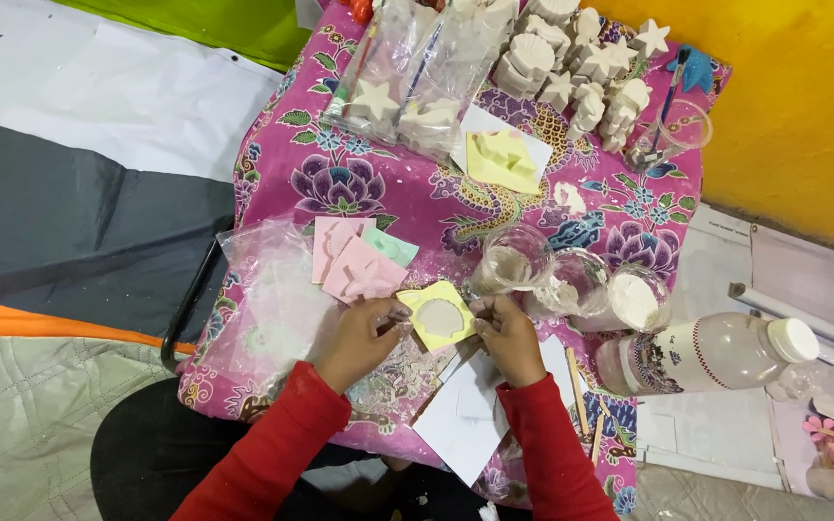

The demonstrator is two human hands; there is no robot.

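Lower centre of frame: left hand (pixel 364 338) and right hand (pixel 506 333) each pinch an edge of a yellow mould (pixel 439 316) filled with pale plaster, held just above the floral-clothed table (pixel 359 183). Pink moulds (pixel 354 262) lie just left. Three plastic cups (pixel 571 282) of white powder stand right; bottle (pixel 707 355) beyond.

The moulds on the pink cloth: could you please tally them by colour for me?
Yellow moulds: 2, one held between the left hand and right hand at, one further back on white paper
Pink moulds: 2
Green moulds: 1
Total: 5
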